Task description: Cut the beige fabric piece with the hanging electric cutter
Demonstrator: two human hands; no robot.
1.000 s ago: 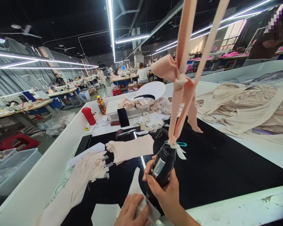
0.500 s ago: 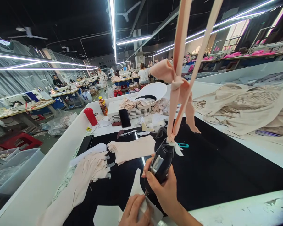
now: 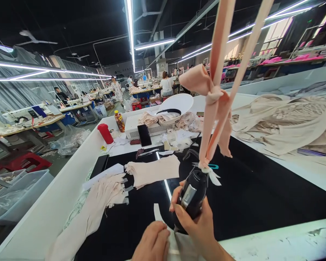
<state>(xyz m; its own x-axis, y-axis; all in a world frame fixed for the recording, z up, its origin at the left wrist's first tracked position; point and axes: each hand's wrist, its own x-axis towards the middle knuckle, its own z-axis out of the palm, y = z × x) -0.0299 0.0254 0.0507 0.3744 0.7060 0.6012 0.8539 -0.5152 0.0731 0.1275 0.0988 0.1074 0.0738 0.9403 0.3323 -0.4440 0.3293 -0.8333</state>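
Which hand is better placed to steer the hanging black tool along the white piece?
The right hand, probably: its fingers wrap the black tool above the white piece, while the left hand rests on that piece.

Dark ceiling (image 3: pixel 70 18), long strip lights (image 3: pixel 129 36)

A long cutting table with a white rim (image 3: pixel 57 203) and glossy black top carries a heap of pale pink fabric strips (image 3: pixel 97 206) at near left, with a folded pale pink fabric piece (image 3: pixel 152 172) just beyond it. A thin white cut piece (image 3: pixel 158 214) lies at the near edge. At the far end sit a white slotted plastic basket (image 3: pixel 152 128), a red cylindrical cup (image 3: pixel 105 133) and an amber drink bottle (image 3: pixel 120 121). Crumpled beige cloth (image 3: pixel 282 123) sprawls at far right
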